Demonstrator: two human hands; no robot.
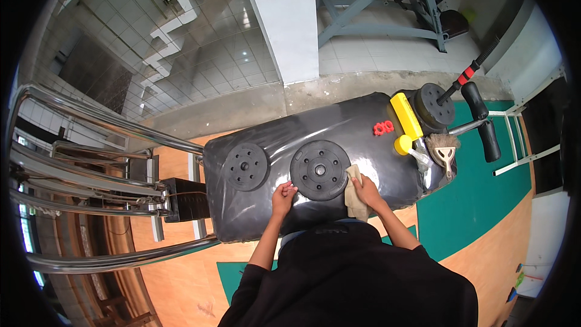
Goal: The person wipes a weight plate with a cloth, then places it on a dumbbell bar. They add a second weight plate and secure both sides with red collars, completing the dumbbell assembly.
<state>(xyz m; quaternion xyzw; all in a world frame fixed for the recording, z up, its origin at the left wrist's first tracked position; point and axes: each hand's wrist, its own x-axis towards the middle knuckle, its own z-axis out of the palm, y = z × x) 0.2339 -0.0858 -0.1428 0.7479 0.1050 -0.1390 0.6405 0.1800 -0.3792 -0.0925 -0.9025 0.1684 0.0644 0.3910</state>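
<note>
A black shirt (351, 275) sits nearest, at six o'clock. Wiping the round weight plate (305, 166) on the bench (339, 118) seems in hand: the right hand (367, 191) grips a limp beige cloth (356, 203) at its four o'clock; the left hand (283, 197) curls by its eight (pinching the rim or not, I cannot tell). The next stroke probably calls for a steadied rim. The plate is dull, holed; the bench's black cover glossy, creased.

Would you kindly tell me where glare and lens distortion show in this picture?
Head view: pale glare streaks the black bench cover, including beside the smaller weight plate; head view: the concrete ledge looks bowed, and the corners go black; head view: the left hand and right hand look reasonably sharp.
</note>
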